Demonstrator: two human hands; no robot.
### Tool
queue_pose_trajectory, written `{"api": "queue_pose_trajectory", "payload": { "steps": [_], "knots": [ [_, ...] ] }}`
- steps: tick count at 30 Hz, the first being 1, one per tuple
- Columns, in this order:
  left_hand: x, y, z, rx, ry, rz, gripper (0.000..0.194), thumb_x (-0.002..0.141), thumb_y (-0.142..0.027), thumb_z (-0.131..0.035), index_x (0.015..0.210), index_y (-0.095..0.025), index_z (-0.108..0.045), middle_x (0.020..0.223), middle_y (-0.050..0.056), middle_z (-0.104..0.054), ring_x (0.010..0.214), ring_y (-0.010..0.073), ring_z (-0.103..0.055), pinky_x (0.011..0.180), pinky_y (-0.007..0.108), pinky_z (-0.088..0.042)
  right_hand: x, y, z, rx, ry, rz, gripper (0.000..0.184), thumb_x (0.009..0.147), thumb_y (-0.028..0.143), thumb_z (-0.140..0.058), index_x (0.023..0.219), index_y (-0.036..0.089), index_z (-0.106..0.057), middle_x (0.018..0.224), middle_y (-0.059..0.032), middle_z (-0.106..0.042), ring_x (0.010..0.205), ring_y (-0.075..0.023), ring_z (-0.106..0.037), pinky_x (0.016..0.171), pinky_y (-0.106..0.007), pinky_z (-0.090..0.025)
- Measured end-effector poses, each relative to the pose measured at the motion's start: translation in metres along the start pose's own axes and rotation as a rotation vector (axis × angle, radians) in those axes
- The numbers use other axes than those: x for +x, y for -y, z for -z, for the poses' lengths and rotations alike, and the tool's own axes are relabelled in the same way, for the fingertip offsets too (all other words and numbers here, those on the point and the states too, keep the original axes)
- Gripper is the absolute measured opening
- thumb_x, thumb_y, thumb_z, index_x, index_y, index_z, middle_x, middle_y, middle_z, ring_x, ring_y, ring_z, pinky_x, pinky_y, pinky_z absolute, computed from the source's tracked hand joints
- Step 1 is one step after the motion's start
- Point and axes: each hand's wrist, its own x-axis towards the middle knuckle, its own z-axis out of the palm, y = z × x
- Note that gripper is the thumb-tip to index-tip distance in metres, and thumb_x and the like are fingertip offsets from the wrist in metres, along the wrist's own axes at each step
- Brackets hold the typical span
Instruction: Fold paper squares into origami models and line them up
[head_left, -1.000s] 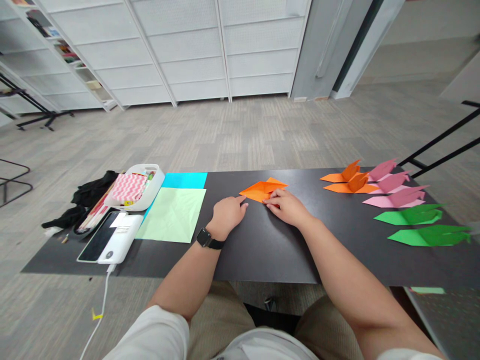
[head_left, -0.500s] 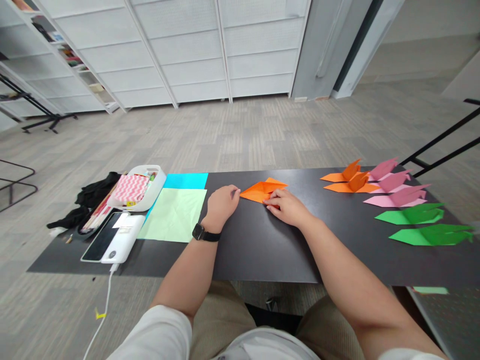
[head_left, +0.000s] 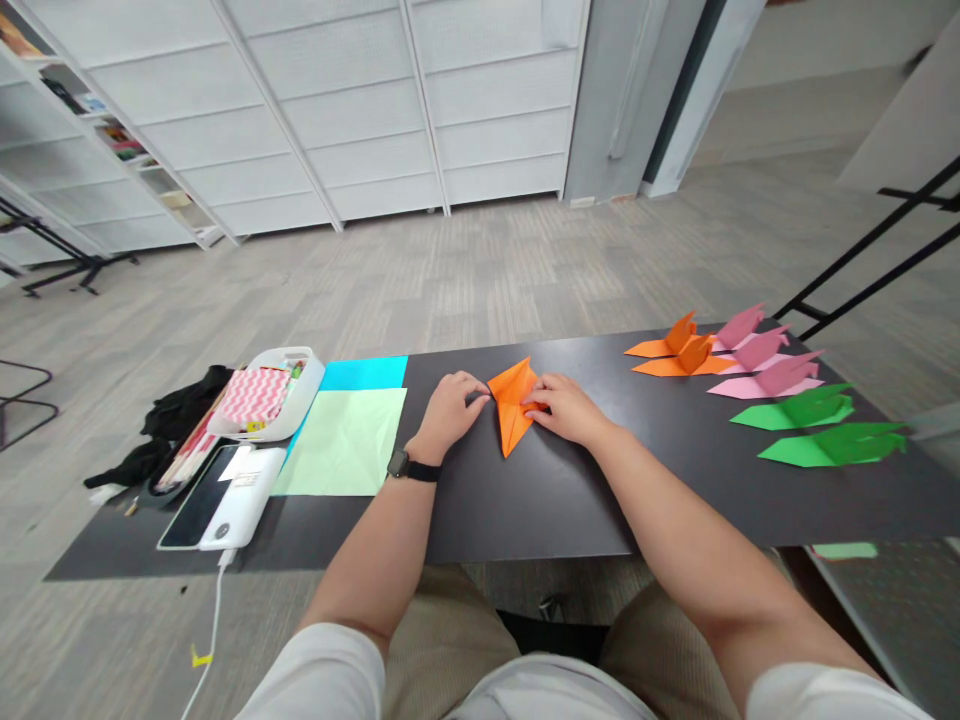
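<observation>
An orange folded paper (head_left: 514, 402) lies on the dark table between my hands, with one long point toward me and another pointing away. My right hand (head_left: 568, 408) grips its right side, thumb and fingers bent over the edge; the part under the fingers is hidden. At the paper's left corner is my left hand (head_left: 452, 412), fingers curved, with a gap between thumb and fingertips. It seems to hold nothing, and whether it touches the corner is hard to see. A black watch (head_left: 399, 463) is on my left wrist.
Folded paper birds line the right: orange (head_left: 679, 358), pink (head_left: 769, 378) and green (head_left: 832, 445). At left are light green sheets (head_left: 345, 440) over blue paper (head_left: 365, 374), a white basket (head_left: 306, 400), a phone (head_left: 191, 505) and a corded white power bank (head_left: 244, 500).
The orange paper has turned from lying sideways to having its long point toward me. My right hand has shifted to its right edge. The whole view has swung slightly to the right.
</observation>
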Motion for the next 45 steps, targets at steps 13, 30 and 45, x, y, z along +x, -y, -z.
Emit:
{"api": "queue_pose_trajectory", "payload": {
  "steps": [13,30,45],
  "knots": [
    [0.0,-0.008,-0.006,0.024,0.106,-0.109,0.016,0.097,-0.023,-0.071,0.108,-0.027,-0.082,0.121,0.003,-0.078,0.115,0.0229,-0.066,0.109,0.044,-0.049,0.001,-0.004,-0.003,-0.009,-0.017,-0.02,0.044,0.094,0.004,-0.058,0.108,0.035,-0.086,0.121,-0.0044,-0.075,0.116,-0.0244,-0.064,0.104,-0.044,-0.045],
    [0.001,-0.006,-0.021,-0.041,0.242,-0.312,0.027,0.101,-0.018,-0.065,0.119,-0.03,-0.081,0.13,0.003,-0.076,0.124,0.0199,-0.068,0.118,0.043,-0.046,0.003,-0.016,0.0,0.103,-0.021,0.004,0.062,0.081,-0.006,-0.048,0.114,0.033,-0.083,0.125,0.0004,-0.081,0.127,-0.0216,-0.07,0.117,-0.049,-0.048],
    [-0.007,-0.012,-0.023,0.173,0.179,-0.102,0.03,0.104,-0.038,-0.062,0.129,-0.031,-0.079,0.142,0.008,-0.067,0.129,0.0281,-0.061,0.117,0.05,-0.045,-0.002,0.012,0.027,0.059,-0.162,-0.001,0.04,0.096,0.013,-0.056,0.122,0.03,-0.081,0.122,-0.007,-0.076,0.116,-0.0267,-0.067,0.108,-0.047,-0.05]
  ]
}}
